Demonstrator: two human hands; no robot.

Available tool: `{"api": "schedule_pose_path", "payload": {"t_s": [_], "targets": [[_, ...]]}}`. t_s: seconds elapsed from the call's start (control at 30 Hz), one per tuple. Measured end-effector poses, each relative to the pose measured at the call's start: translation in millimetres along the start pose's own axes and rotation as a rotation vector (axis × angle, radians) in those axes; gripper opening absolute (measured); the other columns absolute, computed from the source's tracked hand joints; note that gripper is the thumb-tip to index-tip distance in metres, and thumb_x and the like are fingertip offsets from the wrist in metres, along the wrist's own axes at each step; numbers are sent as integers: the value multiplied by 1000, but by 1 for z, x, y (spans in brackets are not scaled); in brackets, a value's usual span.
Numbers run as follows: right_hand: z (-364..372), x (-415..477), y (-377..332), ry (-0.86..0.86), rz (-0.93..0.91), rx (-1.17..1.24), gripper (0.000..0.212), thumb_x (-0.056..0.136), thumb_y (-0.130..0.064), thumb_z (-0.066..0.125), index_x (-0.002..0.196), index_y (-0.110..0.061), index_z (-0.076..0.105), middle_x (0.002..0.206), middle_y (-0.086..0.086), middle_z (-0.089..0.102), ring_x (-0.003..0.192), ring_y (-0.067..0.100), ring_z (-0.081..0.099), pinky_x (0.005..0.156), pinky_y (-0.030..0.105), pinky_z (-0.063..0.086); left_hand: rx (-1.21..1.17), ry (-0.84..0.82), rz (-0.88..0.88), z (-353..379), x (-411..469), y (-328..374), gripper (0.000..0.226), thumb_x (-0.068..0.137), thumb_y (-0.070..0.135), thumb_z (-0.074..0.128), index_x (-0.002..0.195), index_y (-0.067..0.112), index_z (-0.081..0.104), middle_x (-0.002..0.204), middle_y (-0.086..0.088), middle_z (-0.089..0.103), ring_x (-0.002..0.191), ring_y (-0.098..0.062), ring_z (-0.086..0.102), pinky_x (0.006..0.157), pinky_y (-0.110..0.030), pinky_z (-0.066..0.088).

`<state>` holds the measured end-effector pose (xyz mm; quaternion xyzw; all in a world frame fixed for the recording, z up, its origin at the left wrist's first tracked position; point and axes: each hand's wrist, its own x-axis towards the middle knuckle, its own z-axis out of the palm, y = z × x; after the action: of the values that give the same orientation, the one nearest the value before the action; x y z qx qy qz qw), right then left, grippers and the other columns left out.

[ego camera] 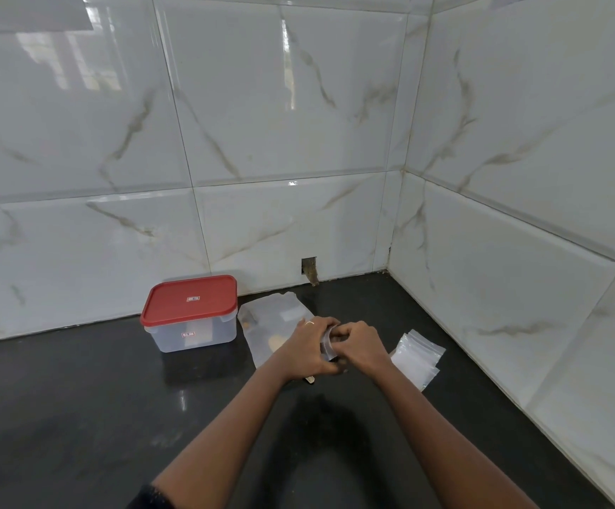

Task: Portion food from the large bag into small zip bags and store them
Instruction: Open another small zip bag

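Small zip bag [327,343], clear crinkled plastic, pinched by left hand [308,349], right hand [359,343].

small zip bag [327,343] mostly behind fingers [348,333] | large bag [273,317] contents blurred | label [192,299] unreadable

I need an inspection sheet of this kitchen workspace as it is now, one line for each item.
Surface: dark glossy countertop, faint smudges.
Job's things: large bag lies flat near the wall; small zip bag in hand; spare zip bags stacked at right; red-lidded container, shut, at left.
Clutter: pale object half hidden under left hand, unclear what.
Hands: left hand and right hand both pinch the small zip bag.
Cables: nothing seen.
Surroundings: marbled wall tiles; small hole at the wall's foot.
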<state>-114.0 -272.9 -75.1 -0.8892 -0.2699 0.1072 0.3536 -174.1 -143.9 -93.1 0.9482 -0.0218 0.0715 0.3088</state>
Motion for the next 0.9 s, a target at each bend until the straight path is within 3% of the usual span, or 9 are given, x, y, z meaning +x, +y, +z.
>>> {"api": "schedule_pose_path", "payload": {"t_s": [0.07,0.17,0.27,0.4,0.5,0.63,0.73,0.9], "targets": [[3,1,2,-14,-15,-27,33,84,-16,64,115,-9,68,118,5,64,99,15,60,78,16,42,11,-4,-22,3,2,-3,70,71,42,76,128,17,43,125,0,51,104,-5,41,107,-34,29],[3,4,7,-39,-18,-11,31,82,-16,67,113,-11,70,118,6,63,99,16,60,80,19,46,17,17,-61,5,3,-9,61,72,43,74,121,18,48,120,1,55,103,-7,47,109,-37,28],[2,6,11,-72,-37,-38,32,82,-12,67,114,-11,70,118,6,64,105,18,61,88,21,47,11,38,-84,4,3,-12,59,71,43,75,117,16,51,116,1,56,99,-8,46,104,-34,32],[5,10,9,-92,-83,-48,41,80,-9,70,121,-12,65,117,4,61,95,11,56,80,15,40,7,-12,-109,3,2,-13,65,69,44,77,122,17,49,119,0,52,102,-11,42,94,-28,33],[9,14,8,-98,-102,-47,46,77,-9,72,122,-13,64,117,3,55,95,8,50,80,15,41,8,-19,-140,3,1,-19,63,72,43,74,122,17,48,122,-1,51,103,-9,41,101,-31,32],[18,20,9,-49,-91,-10,34,82,-11,69,116,-11,68,118,5,59,93,8,52,72,6,39,25,8,-153,2,1,-31,53,75,45,70,117,21,50,118,3,56,105,-10,47,109,-40,29],[26,24,9,-28,-65,-4,27,86,-11,65,113,-9,70,117,5,61,103,17,59,84,17,45,2,-10,-160,3,0,-36,54,74,47,70,118,24,49,119,5,55,106,-8,47,113,-41,23],[33,26,12,-3,-10,92,20,86,-6,64,104,-6,73,108,6,64,91,13,60,78,17,47,36,19,-219,1,-2,-38,56,76,45,69,122,20,48,124,1,54,115,-13,47,115,-42,18]]}}
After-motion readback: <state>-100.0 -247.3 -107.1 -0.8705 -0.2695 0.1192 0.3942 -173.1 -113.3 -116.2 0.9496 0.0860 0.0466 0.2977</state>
